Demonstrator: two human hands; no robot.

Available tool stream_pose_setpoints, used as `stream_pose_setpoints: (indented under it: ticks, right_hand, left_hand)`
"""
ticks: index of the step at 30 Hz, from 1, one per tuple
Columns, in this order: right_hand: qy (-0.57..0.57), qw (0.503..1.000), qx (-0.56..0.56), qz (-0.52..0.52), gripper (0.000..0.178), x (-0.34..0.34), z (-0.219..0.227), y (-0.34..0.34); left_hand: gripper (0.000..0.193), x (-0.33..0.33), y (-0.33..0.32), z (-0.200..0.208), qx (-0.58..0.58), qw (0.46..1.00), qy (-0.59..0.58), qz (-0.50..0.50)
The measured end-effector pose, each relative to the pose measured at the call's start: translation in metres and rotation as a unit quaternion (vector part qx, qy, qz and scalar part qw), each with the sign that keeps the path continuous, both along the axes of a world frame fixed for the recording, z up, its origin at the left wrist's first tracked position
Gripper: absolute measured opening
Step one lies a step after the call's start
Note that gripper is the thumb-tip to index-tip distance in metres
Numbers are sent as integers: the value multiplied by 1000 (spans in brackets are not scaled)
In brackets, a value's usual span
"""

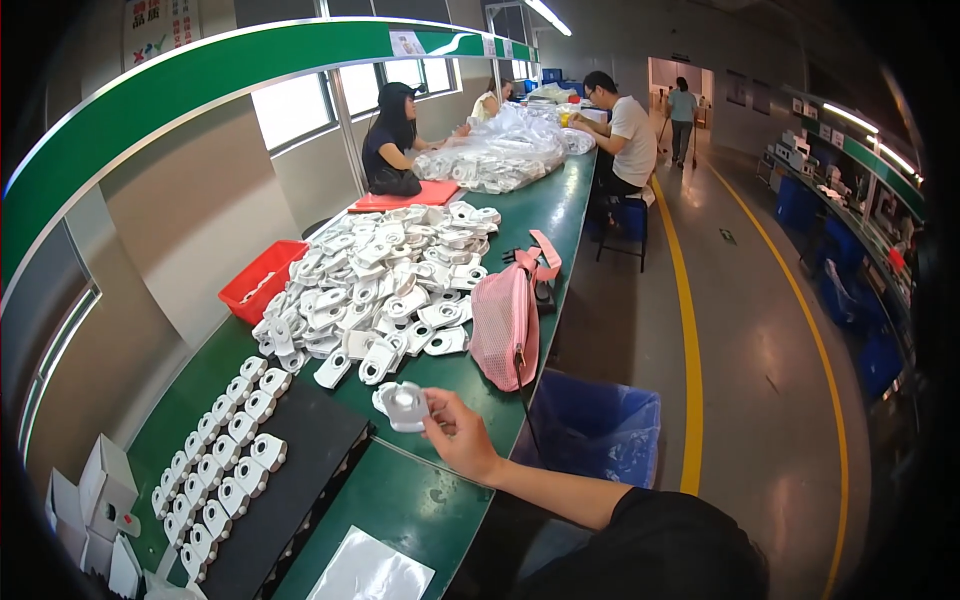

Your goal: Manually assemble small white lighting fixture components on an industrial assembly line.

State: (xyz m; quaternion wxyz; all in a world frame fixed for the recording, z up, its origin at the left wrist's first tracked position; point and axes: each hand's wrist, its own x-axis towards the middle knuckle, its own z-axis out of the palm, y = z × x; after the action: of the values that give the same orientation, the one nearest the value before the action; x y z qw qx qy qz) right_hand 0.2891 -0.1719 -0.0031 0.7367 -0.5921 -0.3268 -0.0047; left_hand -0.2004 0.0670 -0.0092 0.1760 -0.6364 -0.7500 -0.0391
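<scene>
Black sleeve [660,540] nearest, fingers [446,404] pinch the white part [407,413] (its right edge).

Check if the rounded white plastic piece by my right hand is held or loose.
Held: your right hand pinches the white piece by one edge.

part heap [375,275] on table [425,500] between bin [265,262] at left and pouch [503,325] at right
</scene>
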Motion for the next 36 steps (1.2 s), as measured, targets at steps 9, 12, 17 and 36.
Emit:
stream_pose_setpoints:
  ticks: [9, 12, 17, 36]
  right_hand:
    - [-34, 997, -62, -7, 23, -1, -2, -5]
    - [-46, 997, -68, -2, 23, -4, -1, -4]
    - [-51, 997, -59, 10, 22, -3, -4, -3]
    - [-156, 932, -215, 247, 32, -12, 1, -6]
  left_hand:
    - [25, -22, 23, -3, 41, 988, 84, -124]
    - [25, -34, 19, 28, 118, 984, 36, -130]
    - [25, -56, 30, 35, 55, 883, -387, -259]
    - [29, 203, -94, 51, -474, 225, -835, -165]
